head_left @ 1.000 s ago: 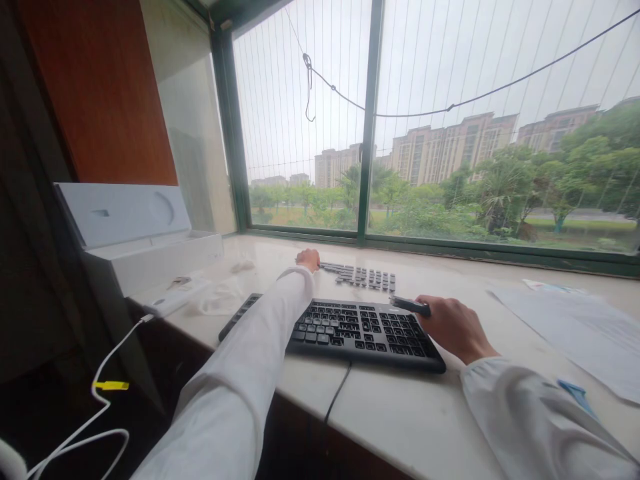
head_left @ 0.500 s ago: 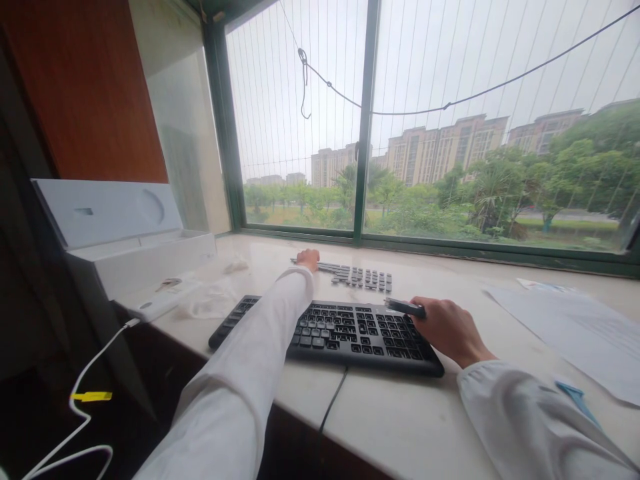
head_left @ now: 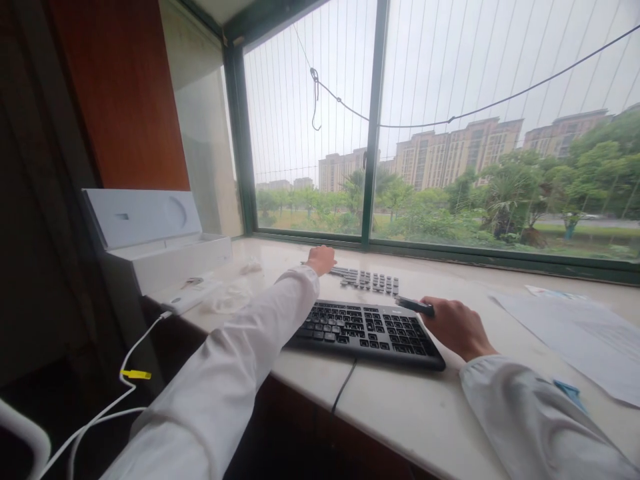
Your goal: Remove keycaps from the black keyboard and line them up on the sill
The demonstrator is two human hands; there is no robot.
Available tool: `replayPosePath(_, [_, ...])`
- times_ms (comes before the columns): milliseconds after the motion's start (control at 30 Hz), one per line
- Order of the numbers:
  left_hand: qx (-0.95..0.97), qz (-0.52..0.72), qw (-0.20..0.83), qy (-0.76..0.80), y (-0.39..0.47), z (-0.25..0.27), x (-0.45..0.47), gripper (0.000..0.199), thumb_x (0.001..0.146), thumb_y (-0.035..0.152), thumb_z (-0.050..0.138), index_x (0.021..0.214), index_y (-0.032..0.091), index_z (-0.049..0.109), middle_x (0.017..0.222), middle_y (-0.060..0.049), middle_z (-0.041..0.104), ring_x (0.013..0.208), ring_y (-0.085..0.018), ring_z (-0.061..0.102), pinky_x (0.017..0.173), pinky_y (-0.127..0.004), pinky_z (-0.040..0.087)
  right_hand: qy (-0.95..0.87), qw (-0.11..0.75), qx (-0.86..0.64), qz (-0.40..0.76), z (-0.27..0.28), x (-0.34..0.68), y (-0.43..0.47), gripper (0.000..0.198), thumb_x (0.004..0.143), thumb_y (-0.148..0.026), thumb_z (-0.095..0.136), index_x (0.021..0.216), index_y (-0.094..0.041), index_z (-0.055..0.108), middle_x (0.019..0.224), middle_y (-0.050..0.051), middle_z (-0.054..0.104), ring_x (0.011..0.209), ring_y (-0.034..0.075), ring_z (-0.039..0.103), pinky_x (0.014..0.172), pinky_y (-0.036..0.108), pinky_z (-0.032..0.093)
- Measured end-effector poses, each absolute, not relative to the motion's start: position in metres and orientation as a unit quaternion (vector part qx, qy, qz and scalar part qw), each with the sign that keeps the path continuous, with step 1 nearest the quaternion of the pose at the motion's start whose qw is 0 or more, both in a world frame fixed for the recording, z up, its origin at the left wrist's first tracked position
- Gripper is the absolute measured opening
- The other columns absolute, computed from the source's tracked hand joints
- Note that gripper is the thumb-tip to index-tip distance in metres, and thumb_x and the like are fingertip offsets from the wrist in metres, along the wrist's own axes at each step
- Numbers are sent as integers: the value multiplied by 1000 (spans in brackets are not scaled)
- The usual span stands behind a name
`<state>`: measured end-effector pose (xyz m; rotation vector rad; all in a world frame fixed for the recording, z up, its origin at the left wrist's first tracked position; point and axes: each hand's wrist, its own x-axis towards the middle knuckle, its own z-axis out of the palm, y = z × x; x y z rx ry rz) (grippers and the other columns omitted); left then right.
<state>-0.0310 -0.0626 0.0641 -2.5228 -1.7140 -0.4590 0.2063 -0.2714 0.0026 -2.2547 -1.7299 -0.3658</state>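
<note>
A black keyboard (head_left: 370, 337) lies on the pale counter, many of its keycaps off and a group still on near its lower middle. Behind it, loose dark keycaps (head_left: 377, 281) are laid out in rows. My left hand (head_left: 321, 259) reaches over the keyboard to the left end of those rows, its fingers curled and mostly hidden; what they hold, if anything, does not show. Above the keyboard's right end, my right hand (head_left: 457, 327) is closed on a slim dark tool (head_left: 416, 306) that points left; its exact kind is unclear.
An open white box (head_left: 170, 257) stands at the left, beside a white power strip (head_left: 187, 300) and crumpled clear plastic (head_left: 230, 297). Paper sheets (head_left: 565, 340) and a blue item (head_left: 570, 393) lie at the right. The keyboard's cable (head_left: 345, 387) runs over the front edge.
The view has shifted slightly, so the scene sits further right and lower. My left hand has moved a little along the keycap rows. My right hand still holds the dark tool.
</note>
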Motion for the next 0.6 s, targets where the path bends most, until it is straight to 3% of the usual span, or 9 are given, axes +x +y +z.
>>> replayPosePath(133, [-850, -253, 55, -459, -169, 83, -45, 42, 94, 52, 48, 101, 19, 72, 86, -10, 71, 86, -22, 66, 81, -31, 46, -594, 152, -778, -135, 0, 210, -271, 34, 91, -36, 41, 95, -27, 73, 87, 11, 72, 80, 28, 67, 66, 34, 40])
replayPosePath(233, [-832, -363, 53, -416, -265, 67, -85, 50, 96, 57, 37, 100, 21, 72, 75, -4, 69, 71, -17, 63, 72, -27, 45, -583, 164, -785, -129, -2, 212, -272, 36, 91, -41, 41, 96, -27, 73, 90, 11, 72, 83, 28, 66, 66, 34, 40])
replayPosePath(333, [-762, -443, 29, -471, -342, 1, -145, 51, 97, 51, 34, 80, 21, 71, 60, -1, 63, 56, -13, 58, 63, -23, 42, -577, 178, -788, -125, -2, 212, -275, 36, 91, -42, 41, 97, -27, 74, 93, 11, 72, 84, 28, 66, 67, 34, 41])
replayPosePath(433, [-650, -498, -34, -573, -386, -103, -198, 61, 97, 45, 22, 60, 21, 64, 58, -4, 63, 53, -14, 58, 57, -24, 44, -567, 190, -792, -122, -1, 209, -278, 37, 91, -43, 40, 100, -28, 73, 95, 11, 72, 85, 28, 66, 67, 35, 42])
replayPosePath(500, [-612, -413, -135, -660, -401, -166, -216, 57, 96, 44, 23, 64, 25, 67, 67, -4, 67, 67, -21, 66, 67, -31, 51, -565, 194, -793, -118, -1, 208, -278, 37, 91, -42, 41, 100, -28, 74, 96, 11, 72, 85, 28, 66, 68, 35, 42])
replayPosePath(567, [-664, -217, -296, -651, -411, -208, -218, 40, 95, 49, 34, 85, 35, 70, 96, 0, 71, 96, -28, 67, 72, -38, 55, -566, 197, -792, -116, -1, 207, -279, 35, 90, -41, 43, 99, -28, 74, 96, 11, 72, 85, 27, 66, 68, 34, 43])
replayPosePath(600, [-678, -183, -326, -632, -415, -221, -214, 28, 94, 50, 44, 94, 38, 69, 106, 1, 69, 102, -28, 65, 72, -39, 56, -566, 199, -792, -116, -2, 208, -279, 35, 90, -41, 43, 100, -28, 74, 96, 11, 72, 84, 27, 66, 68, 34, 43])
